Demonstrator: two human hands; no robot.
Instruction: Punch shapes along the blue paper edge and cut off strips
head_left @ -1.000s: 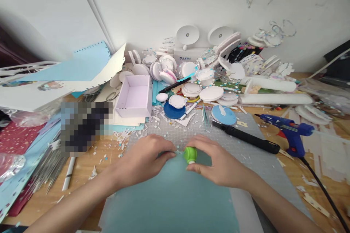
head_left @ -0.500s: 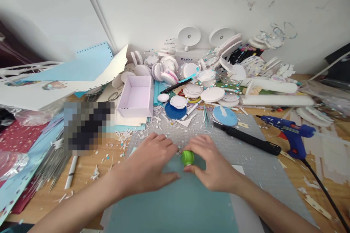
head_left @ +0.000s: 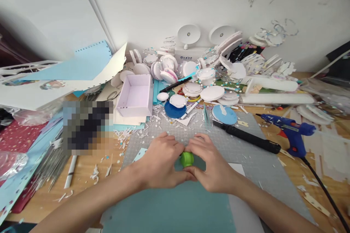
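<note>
A small green paper punch [head_left: 187,159] sits at the far edge of a teal sheet of paper [head_left: 169,209]. My right hand [head_left: 213,165] is closed round the punch, fingers on top and thumb at its near side. From the other side, my left hand [head_left: 164,162] closes on it too, with its fingertips against the punch and its thumb meeting the right thumb. The teal sheet lies over white paper [head_left: 243,207] on a grey cutting mat [head_left: 273,174]. Fingers hide parts of the punch and the sheet's edge.
A black-handled cutter [head_left: 248,138] and a blue glue gun [head_left: 292,127] lie to the right. Behind are a lilac box [head_left: 135,94], a blue disc [head_left: 175,111] and several white foam discs [head_left: 212,93]. Paper scraps litter the table. A white marker [head_left: 71,171] lies left.
My left hand has moved right and closed in on the punch, its thumb now at the right thumb. The right hand still holds the punch, and the teal sheet has shifted slightly left.
</note>
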